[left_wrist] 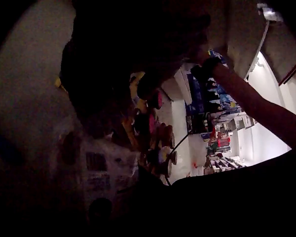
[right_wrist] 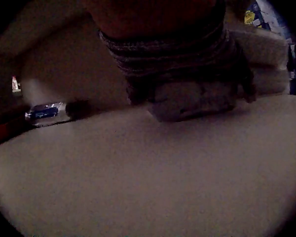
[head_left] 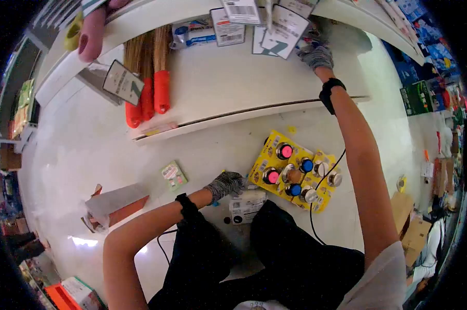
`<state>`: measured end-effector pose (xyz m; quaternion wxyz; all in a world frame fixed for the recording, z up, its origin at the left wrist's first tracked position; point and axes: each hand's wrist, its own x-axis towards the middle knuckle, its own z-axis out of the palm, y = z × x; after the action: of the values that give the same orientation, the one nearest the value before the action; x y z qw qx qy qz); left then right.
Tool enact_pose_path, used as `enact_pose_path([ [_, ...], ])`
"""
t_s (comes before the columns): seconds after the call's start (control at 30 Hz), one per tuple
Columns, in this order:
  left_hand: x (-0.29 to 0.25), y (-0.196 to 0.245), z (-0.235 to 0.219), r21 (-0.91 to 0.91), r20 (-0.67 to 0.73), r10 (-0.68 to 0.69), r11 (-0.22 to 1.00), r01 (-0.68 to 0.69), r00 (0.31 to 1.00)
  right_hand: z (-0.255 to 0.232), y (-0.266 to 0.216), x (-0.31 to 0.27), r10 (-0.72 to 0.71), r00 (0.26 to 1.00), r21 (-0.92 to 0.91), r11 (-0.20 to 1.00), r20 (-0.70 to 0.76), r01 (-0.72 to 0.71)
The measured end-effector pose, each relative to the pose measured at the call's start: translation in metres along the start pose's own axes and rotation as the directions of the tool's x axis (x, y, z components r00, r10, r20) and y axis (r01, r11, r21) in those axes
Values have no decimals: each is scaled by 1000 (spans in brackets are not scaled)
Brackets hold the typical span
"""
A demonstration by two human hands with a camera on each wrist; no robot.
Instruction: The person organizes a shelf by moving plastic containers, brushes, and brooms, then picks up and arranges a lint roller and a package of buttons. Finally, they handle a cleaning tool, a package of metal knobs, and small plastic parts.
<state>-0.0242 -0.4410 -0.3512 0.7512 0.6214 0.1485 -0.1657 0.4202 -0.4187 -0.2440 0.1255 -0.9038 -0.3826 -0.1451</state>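
In the head view the gloved right hand [head_left: 317, 56] reaches onto the low white shelf, partly behind hanging price cards. The right wrist view shows that hand [right_wrist: 187, 64] with its fingers around the sides of a pale package [right_wrist: 192, 101] on the shelf surface. Low between the knees, the gloved left hand [head_left: 225, 185] is at the upper left of a clear-wrapped package [head_left: 248, 205] with a barcode label; its fingers are too unclear to show a grip. Just right of it lie yellow cards [head_left: 268, 155] bearing round pink, blue and silver items. Darkness hides most of the left wrist view.
Red-handled brooms [head_left: 161, 93] and a clear packet with blue items [head_left: 194, 35] lie on the shelf [head_left: 233, 77]. An open carton [head_left: 117, 204] and a small green packet [head_left: 173, 175] are on the floor at left. A black cable [head_left: 312, 222] crosses the yellow cards.
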Motion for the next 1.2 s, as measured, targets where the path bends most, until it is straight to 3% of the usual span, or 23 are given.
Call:
enact_pose_path([
  [0.1, -1, -4, 4, 4, -13, -87, 996, 87, 996, 17, 14, 21, -159, 987, -2, 987, -14, 159],
  [0.2, -5, -24, -3, -82, -52, 77, 993, -81, 996, 41, 25, 24, -56, 994, 135, 990, 91, 43],
  [0.3, -15, 5, -6, -486, 7, -219, 852, 195, 976, 13, 5, 3, -39, 972, 146, 989, 233, 5],
  [0.37, -10, 1, -7, -136, -20, -160, 978, 156, 987, -21, -14, -14, -86, 950, 133, 990, 299, 47],
  [0.43, -8, 2, -10, -70, -26, -163, 985, 161, 986, -52, -28, -31, -123, 942, 114, 989, 312, 92],
  [0.5, -11, 8, -11, -307, -14, -252, 922, 235, 968, -64, -38, -47, -141, 945, 82, 989, 294, 122],
  [0.6, -10, 16, -7, 22, -30, -179, 983, 180, 983, -64, -38, -60, -159, 955, 43, 987, 251, 153],
  [0.7, -8, 20, -10, -210, -2, -334, 921, 326, 942, -46, -27, -76, -104, 975, 10, 995, 195, 104],
  [0.73, -7, 19, -10, -143, -3, -279, 951, 276, 960, -49, -25, -76, -86, 954, 65, 995, 289, 70],
  [0.8, -8, 18, -10, -5, 4, -166, 986, 166, 986, -56, -22, -83, -131, 941, 138, 986, 313, 91],
  [0.87, -15, 43, -8, 269, -166, -25, 961, 70, 986, -61, -18, -89, -226, 923, 187, 967, 312, 174],
  [0.9, -20, 66, -7, 409, -229, 66, 912, 35, 971, -65, -15, -90, -294, 910, 196, 950, 292, 244],
  [0.93, -25, 96, -5, 745, -224, 386, 660, -99, 895, -66, -12, -92, -360, 891, 203, 928, 276, 312],
  [0.97, -30, 126, -4, 952, -84, 648, 278, -132, 757, -66, -9, -97, -422, 867, 211, 903, 265, 375],
  [1.03, -22, 167, -25, 987, 160, 746, -121, -105, 646, -78, -14, -99, -459, 816, 282, 883, 351, 376],
  [1.1, -16, 212, -37, 996, 82, 747, -37, -82, 660, -79, -19, -94, -524, 745, 307, 850, 412, 428],
  [1.17, -1, 239, -53, 991, 133, 813, -113, -70, 567, -91, -34, -93, -567, 719, 335, 822, 401, 461],
  [1.2, 7, 249, -60, 989, 144, 754, -138, -61, 641, -87, -38, -89, -590, 691, 334, 807, 418, 487],
])
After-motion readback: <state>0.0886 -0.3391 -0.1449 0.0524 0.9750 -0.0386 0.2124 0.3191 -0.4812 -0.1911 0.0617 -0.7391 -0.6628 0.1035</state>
